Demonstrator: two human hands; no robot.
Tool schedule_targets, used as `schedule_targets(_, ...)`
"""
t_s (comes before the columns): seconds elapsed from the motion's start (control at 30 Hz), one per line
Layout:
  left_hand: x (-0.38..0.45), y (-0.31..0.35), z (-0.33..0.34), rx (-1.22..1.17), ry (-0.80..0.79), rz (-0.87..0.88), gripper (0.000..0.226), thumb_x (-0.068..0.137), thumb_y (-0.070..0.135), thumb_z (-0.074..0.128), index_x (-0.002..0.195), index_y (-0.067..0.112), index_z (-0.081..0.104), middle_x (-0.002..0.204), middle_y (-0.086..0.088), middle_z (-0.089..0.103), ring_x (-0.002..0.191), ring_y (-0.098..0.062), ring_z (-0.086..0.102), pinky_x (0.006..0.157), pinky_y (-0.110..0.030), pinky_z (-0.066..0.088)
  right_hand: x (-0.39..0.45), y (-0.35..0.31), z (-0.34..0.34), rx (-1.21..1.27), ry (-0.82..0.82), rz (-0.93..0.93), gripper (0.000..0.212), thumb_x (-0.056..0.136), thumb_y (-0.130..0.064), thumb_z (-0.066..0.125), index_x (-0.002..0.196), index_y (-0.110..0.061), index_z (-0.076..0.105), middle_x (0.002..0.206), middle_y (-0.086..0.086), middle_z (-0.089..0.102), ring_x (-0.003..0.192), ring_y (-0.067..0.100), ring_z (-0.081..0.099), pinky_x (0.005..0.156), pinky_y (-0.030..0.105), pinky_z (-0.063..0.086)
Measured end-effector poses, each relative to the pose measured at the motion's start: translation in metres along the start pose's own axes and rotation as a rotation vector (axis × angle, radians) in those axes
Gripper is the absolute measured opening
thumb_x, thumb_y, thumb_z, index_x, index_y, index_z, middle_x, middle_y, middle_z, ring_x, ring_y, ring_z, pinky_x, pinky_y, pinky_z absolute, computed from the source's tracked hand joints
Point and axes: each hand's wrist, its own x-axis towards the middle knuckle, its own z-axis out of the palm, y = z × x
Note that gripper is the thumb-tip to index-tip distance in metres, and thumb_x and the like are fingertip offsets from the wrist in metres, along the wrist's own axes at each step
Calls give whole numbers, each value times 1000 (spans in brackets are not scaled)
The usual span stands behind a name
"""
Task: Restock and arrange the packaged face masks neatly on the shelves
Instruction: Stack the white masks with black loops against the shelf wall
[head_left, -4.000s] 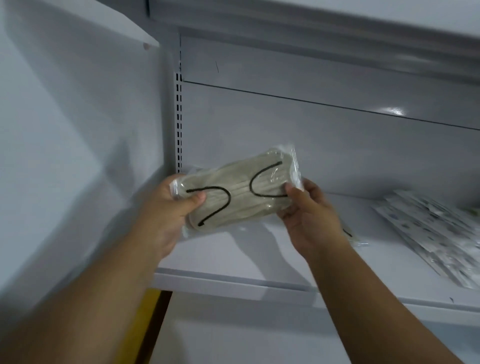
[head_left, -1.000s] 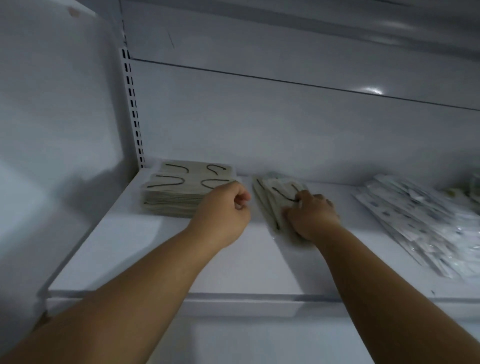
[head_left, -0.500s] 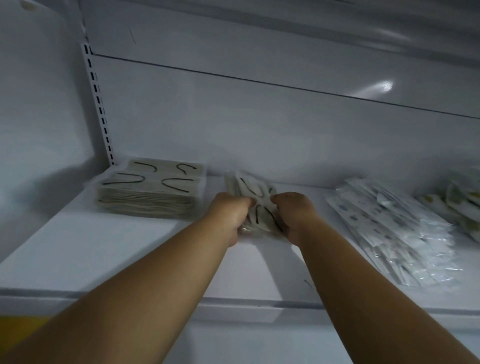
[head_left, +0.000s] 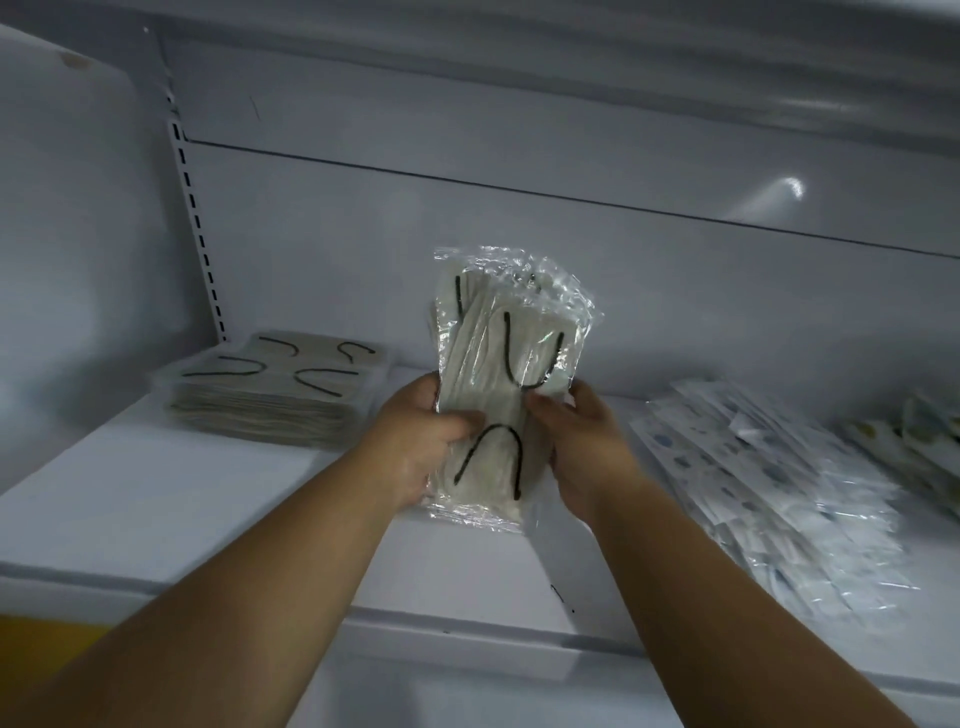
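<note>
1. Left hand (head_left: 415, 441) and right hand (head_left: 582, 441) both grip a bundle of mask packs (head_left: 498, 384), thumbs pressed on the front, fingers curled behind.
2. Bundle held upright above the shelf (head_left: 156, 499), near its middle (clear wrappers, beige masks, black ear loops; packs fanned unevenly at the top).
3. Stacked beige packs (head_left: 275, 395) lie flat at the shelf's left rear corner.
4. Patterned packs (head_left: 769, 488) lie spread at right.
</note>
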Motion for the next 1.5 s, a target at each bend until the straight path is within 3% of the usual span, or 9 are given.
schedule_targets(0.23,-19,9,-19,178,44,161,69,64,10,90,116,39,55,113,7,71,104,-10,70,89,-40,58,-27,-19,8,21,-152,-203,39,86,-6,71,122,-14,56,107,8,72,99,20,71,77,31,58)
schedule_targets(0.37,-29,3,-9,234,5,190,63,73,21,86,123,42,53,112,14,71,104,-8,69,91,-42,58,-42,-12,11,-30,-220,-199,41,80,-19,66,119,-13,56,113,10,70,105,23,69,83,37,59)
schedule_targets(0.53,-28,7,-12,277,35,239,51,79,23,82,115,45,53,110,13,70,103,-8,68,92,-42,58,-46,-19,12,-39,-166,-200,25,88,-6,63,113,-7,62,110,19,69,105,36,68,88,48,59)
schedule_targets(0.7,-37,-1,-15,292,48,233,30,89,25,74,108,39,56,106,11,70,99,-8,69,91,-42,57,-52,-17,21,73,-72,-178,19,96,-5,61,115,-3,60,108,17,72,99,30,71,80,38,60)
schedule_targets(0.9,-34,7,-17,-390,193,146,18,100,6,56,115,14,61,99,1,76,95,-15,74,74,-28,58,-66,7,22,-59,-52,-61,38,83,-27,80,113,-13,62,104,11,74,96,26,73,88,42,58)
schedule_targets(1.07,-34,4,-20,-565,158,74,30,98,3,55,127,9,60,115,-10,73,106,-24,71,84,-36,59,-76,20,36,452,-128,68,16,86,-1,66,100,-4,58,110,24,70,100,36,69,93,47,55)
schedule_targets(1.2,-37,2,-58,-682,78,89,42,75,-2,68,114,12,62,106,-7,74,98,-23,72,83,-35,59,-67,4,23,316,-46,-29,19,88,11,59,93,-7,58,95,18,68,88,33,67,89,47,53)
schedule_targets(1.37,-43,3,-120,-243,140,99,45,80,-14,64,109,21,59,83,9,73,83,-9,69,73,-23,54,-64,-9,3,-21,-97,-120,23,85,17,59,91,-4,65,85,13,71,82,27,68,77,37,56)
schedule_targets(1.5,-51,-2,-134,253,46,-11,60,77,-2,80,125,26,55,104,7,66,98,-11,63,85,-29,50,-73,9,8,-180,-33,-73,32,82,9,69,106,-11,64,97,12,73,93,34,69,84,45,59)
